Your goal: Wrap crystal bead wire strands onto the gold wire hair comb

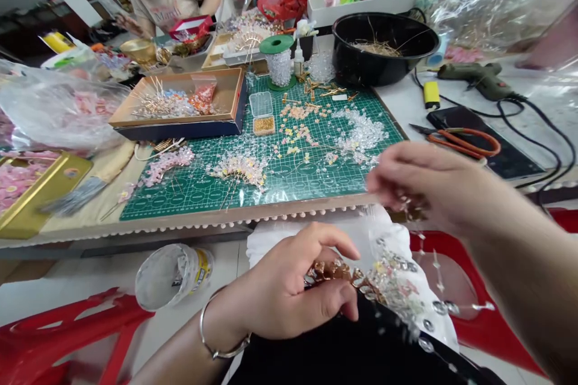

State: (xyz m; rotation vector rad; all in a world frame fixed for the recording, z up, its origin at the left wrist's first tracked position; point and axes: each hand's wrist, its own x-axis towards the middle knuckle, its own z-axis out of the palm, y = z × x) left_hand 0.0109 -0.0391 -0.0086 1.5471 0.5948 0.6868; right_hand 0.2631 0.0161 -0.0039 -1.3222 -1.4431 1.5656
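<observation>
The gold-wired beaded hair ornament (343,274) sits low in front of me, above my black clothing (347,352) and a white cloth (289,240), its clear and pink beads spilling to the right. My left hand (284,292) grips it, fingers (334,246) curled closed around the gold wire. My right hand (419,183) is raised just beside it, fingers (397,171) pinched on a strand of clear beads (436,271), though that pinch is blurred. Beyond them, a green cutting mat (180,207) on the counter (397,102) carries more beadwork, and orange-handled scissors (465,143) lie to the right. A tipped plastic tub (171,277) sits below the counter's edge.
</observation>
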